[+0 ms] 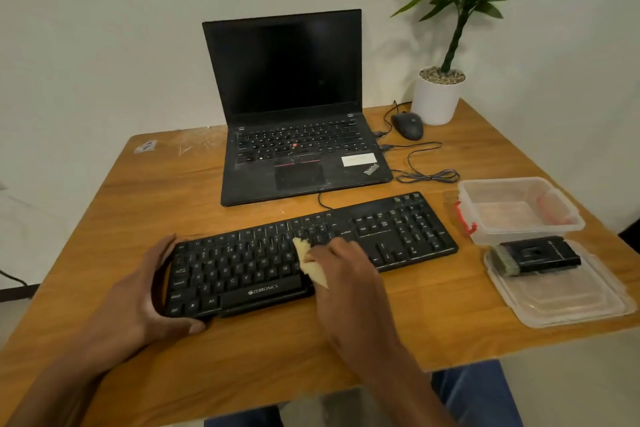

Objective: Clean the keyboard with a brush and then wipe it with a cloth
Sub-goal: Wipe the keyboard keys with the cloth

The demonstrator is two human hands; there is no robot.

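Here, one flat black plastic keyboard [311, 253], long and rectangular with rows of small matte keys, lay on the wood-grain table [173, 191], angled toward the near left. The left hand [149, 291] cupped its left end, fingers curled along the far edge and thumb against the near corner. The right hand [341, 270] rested over the middle keys, its fingers curled together and clamped on a single soft, pale yellow cloth [310, 262], crumpled into a wedge pressed against the keys. One brush [535, 255], a blocky black handle with a tuft of pale bristles at its left end, lay on a clear plastic lid [568, 302] to the right, just beside one translucent rectangular container [519, 208] with red clips. Behind the keyboard stood one open black laptop [298, 121], its screen dark and its palm rest dusty. One rounded dark mouse [408, 125] with a thin looping cable sat near a smooth white pot [437, 100] holding one leafy plant topped with pebbles.
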